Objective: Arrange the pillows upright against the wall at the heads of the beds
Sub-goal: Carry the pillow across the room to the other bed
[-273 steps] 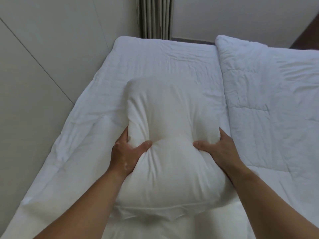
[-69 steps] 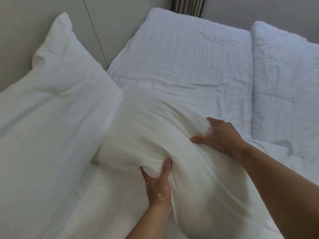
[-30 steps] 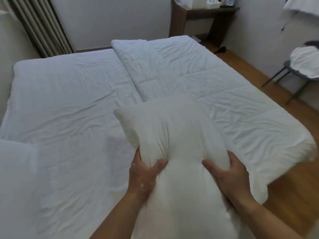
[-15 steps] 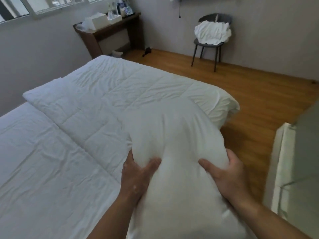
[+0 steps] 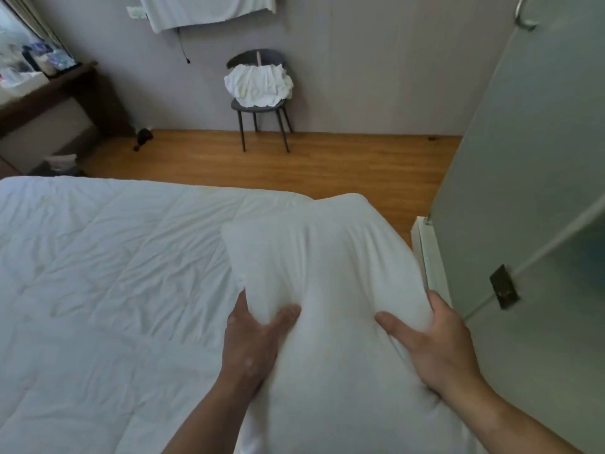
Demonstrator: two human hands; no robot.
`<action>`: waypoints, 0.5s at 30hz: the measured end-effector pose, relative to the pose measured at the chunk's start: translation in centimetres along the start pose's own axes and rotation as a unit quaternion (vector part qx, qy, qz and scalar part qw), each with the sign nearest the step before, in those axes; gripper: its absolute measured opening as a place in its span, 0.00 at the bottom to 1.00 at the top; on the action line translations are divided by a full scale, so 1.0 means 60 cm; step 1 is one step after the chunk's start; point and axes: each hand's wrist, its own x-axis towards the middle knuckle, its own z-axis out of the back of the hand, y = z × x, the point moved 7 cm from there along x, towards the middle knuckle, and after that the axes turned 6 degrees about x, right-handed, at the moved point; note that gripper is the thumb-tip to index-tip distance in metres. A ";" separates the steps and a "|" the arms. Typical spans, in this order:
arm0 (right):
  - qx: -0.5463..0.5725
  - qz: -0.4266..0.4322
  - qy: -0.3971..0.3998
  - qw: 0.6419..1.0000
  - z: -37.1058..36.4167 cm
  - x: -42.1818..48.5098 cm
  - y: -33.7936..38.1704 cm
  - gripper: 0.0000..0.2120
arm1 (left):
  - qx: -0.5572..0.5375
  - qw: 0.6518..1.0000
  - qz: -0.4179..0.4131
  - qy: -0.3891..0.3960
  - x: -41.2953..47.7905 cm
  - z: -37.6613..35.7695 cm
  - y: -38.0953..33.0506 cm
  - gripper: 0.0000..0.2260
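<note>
the pillow (image 5: 327, 290) is held up in front of the person, above the near right part of the bed (image 5: 98, 290), its far end reaching out over the bed's edge toward the wooden floor (image 5: 327, 165). the left hand (image 5: 252, 342) pinches the pillow's left side, thumb pressed into the top face and fingers hidden beneath. the right hand (image 5: 438, 345) grips the pillow's right side the same way, thumb lying across the fabric. both hands are closed on the pillow, and deep folds run away from each thumb.

it looks light and very soft: the filling gives under the thumbs and the far end sags a little. the cotton cover seems likely to slide over the filling, so a hold that gathers filling as well as cloth should serve better than one on the cover alone, and gripping the two sides keeps it from folding.

beyond the pillow a glass door (image 5: 523, 191) stands to its right. further off from the pillow, against the far wall, is a chair (image 5: 262, 106) with white cloth piled on it. no wall at the head of the bed is in view.
</note>
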 end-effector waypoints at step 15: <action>0.000 -0.039 -0.084 0.996 0.017 0.407 0.061 0.23 | 0.003 0.997 -0.026 0.078 0.418 -0.190 -0.194 0.22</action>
